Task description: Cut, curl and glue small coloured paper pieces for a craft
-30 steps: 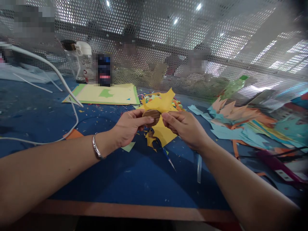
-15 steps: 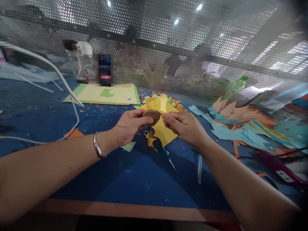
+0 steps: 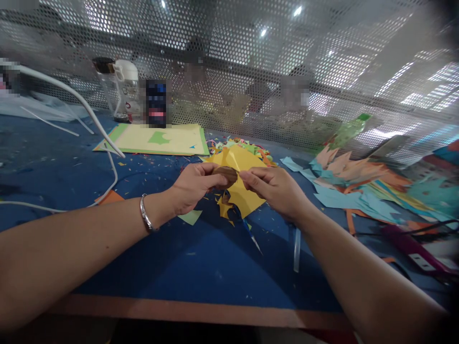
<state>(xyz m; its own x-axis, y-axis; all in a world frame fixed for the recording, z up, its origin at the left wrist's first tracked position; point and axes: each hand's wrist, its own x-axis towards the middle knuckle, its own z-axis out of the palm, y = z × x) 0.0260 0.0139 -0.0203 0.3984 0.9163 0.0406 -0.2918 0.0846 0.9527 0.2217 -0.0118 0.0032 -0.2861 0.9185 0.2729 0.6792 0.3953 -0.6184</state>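
My left hand point(image 3: 191, 188), with a silver bangle on its wrist, grips a small flat brown piece point(image 3: 228, 175) between thumb and fingers. It looks like wood or brown paper; which one I cannot tell. At the piece's right end, the fingertips of my right hand point(image 3: 270, 186) are pinched together, and whatever they hold is too small to name. Yellow paper point(image 3: 247, 193) lies on the table beneath both hands. Below them rests a blue-handled pointed tool point(image 3: 253, 236), partly among yellow scraps point(image 3: 224, 209).
Colored paper scraps point(image 3: 251, 148) are heaped behind my hands. Cut paper pieces point(image 3: 358, 174) and a purple power strip point(image 3: 405, 246) lie right. Paper sheets point(image 3: 179, 136), bottles point(image 3: 127, 91), a phone point(image 3: 157, 105) and a white cable point(image 3: 82, 102) stand or lie left, before a perforated metal panel point(image 3: 229, 62).
The brown piece has tipped a little and shows a narrower face. Both hands stay almost in place, still close together.
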